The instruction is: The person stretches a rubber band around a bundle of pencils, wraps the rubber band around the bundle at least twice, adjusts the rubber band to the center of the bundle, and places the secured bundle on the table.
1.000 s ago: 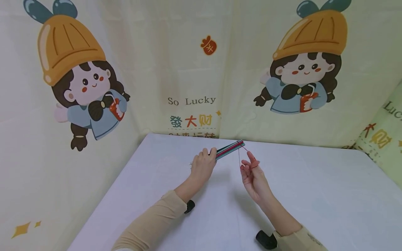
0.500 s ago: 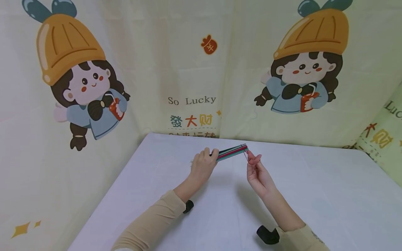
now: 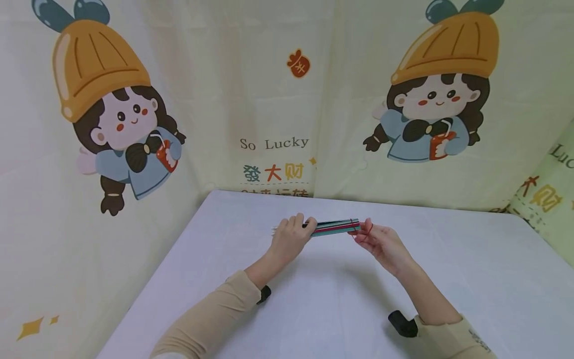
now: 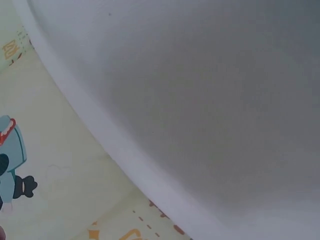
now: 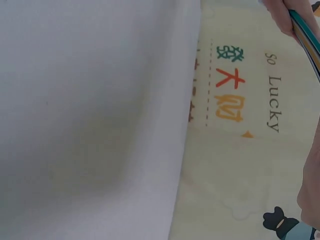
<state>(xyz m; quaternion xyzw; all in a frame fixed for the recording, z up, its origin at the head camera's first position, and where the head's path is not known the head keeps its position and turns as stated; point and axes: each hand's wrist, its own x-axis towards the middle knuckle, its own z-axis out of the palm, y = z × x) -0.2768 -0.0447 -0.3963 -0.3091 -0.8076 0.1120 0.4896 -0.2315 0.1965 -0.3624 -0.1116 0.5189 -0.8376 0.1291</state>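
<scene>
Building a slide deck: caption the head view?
Left hand grips bundled straws; right hand holds a rubber band at their tip.

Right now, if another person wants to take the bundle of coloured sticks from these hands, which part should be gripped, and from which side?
Probably the bare middle of the bundle of coloured sticks, coming from above. It lies almost level above the white table, the left hand grips one end, and the right hand holds the other by the red rubber band.
</scene>
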